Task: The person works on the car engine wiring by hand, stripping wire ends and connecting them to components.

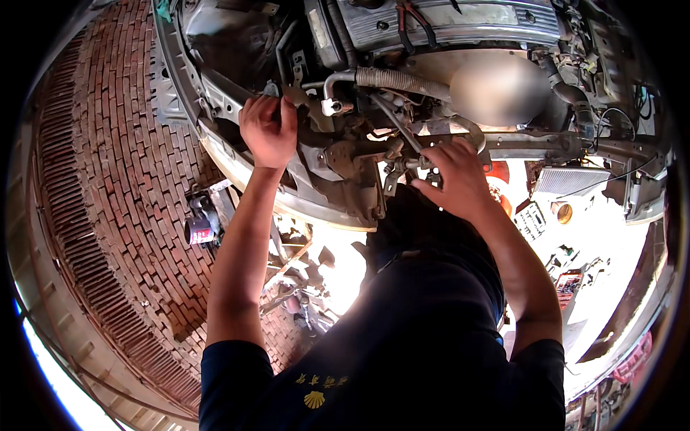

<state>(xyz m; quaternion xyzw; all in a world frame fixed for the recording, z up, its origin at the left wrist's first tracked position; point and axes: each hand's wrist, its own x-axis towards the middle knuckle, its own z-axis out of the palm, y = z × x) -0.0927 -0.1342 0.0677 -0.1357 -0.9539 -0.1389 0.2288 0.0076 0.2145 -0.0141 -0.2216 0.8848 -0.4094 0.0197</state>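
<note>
Grey metal rod [397, 122], straight, slim and dull, sits in the front of the engine bay; long axis slants from upper left, below the hose, down to the right, lower end at the right hand's [460, 176] fingertips. Right hand half-curled, thumb apart from fingers; cannot tell whether it grips the rod. Left hand [269, 131] has fingers bent in, thumb pointing up, at the bay's left side; small grey piece [271, 89] shows at its fingertips, grip unclear. Ribbed hose [402, 82] runs left to right, joined to a bent smooth metal pipe [332, 85] with a pale, blocky end fitting [333, 108]. Reddish-handled pliers [426, 25] lie on the ridged silvery cover [474, 21].
</note>
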